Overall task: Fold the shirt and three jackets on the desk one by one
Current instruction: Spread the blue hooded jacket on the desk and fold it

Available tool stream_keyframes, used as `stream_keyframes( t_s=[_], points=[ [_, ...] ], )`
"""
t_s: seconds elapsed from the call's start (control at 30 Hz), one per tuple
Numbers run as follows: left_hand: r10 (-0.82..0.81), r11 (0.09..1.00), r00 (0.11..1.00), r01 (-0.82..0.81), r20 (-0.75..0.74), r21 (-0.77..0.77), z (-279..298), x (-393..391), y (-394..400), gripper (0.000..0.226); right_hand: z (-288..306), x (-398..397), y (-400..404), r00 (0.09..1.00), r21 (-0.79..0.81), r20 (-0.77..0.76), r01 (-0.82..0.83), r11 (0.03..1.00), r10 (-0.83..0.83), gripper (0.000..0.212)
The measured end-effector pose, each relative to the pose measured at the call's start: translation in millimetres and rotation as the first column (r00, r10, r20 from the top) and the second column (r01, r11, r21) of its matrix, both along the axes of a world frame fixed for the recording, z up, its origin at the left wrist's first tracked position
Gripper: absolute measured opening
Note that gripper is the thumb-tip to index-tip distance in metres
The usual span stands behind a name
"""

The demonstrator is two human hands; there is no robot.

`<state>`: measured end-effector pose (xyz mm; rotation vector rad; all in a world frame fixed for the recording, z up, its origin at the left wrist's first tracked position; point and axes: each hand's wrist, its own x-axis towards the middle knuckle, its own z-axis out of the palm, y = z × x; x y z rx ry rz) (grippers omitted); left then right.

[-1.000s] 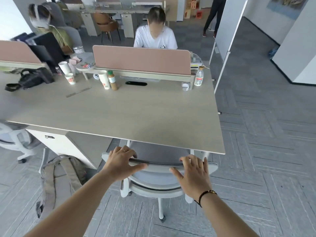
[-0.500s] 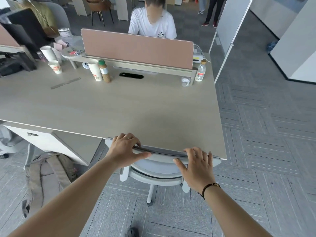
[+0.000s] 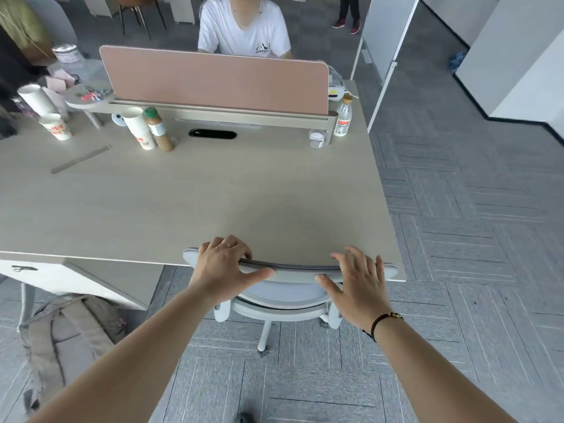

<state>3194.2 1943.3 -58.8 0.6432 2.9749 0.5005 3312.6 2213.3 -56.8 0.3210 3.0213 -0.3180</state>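
Both hands on the chair [image 3: 283,271] backrest, chair tucked under the near edge of the desk [image 3: 213,209].

Left hand [image 3: 224,267]: fingers curled over the top rim of the backrest, thumb out along its near face, so it grips the rim. Right hand [image 3: 357,285]: fingers spread and mostly straight, laid flat on the rim, thumb pointing left. Pressing or resting, not clamped.

Task items: no shirt and no jackets visible anywhere on the desk. The near half of the desktop in front of the hands shows only bare wood. What sits on it is all at the far side: paper cups [image 3: 139,128], a brown bottle [image 3: 158,129], a clear bottle [image 3: 342,116] at the right end of the pink divider [image 3: 213,80], a ruler [image 3: 81,158] to the left.

So the key relation can't be given: which way the clothes lie from either hand, and which hand is nearer, is unknown from this view. A backpack [image 3: 70,337] lies on the floor, lower left; can't tell if it matters.

Backrest long axis runs left-right, parallel to the desk edge, hands near its two ends. My read: this is clearing the standing spot, folding not started. Next step likely needs locating the garments out of frame.
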Motion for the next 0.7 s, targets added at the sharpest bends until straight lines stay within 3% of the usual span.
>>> stream_keyframes(
  t_s=[0.27, 0.43, 0.7],
  points=[
    [-0.012, 1.0, 0.999, 0.012, 0.047, -0.008, 5, 0, -1, 0.089, 4, 0, 0, 0.999, -0.031, 0.038, -0.003, 1.0, 0.004, 0.1],
    [-0.006, 1.0, 0.998, 0.008, 0.068, -0.03, 5, 0, -1, 0.092, 9, -1, 0, 0.997, -0.044, 0.07, -0.003, 0.999, 0.007, 0.081],
    [0.03, 0.98, 0.989, 0.0, 0.146, -0.199, 21, 15, 0, 0.101, 13, 1, -2, 0.99, -0.044, 0.138, 0.006, 0.999, 0.0, 0.086]
  ],
)
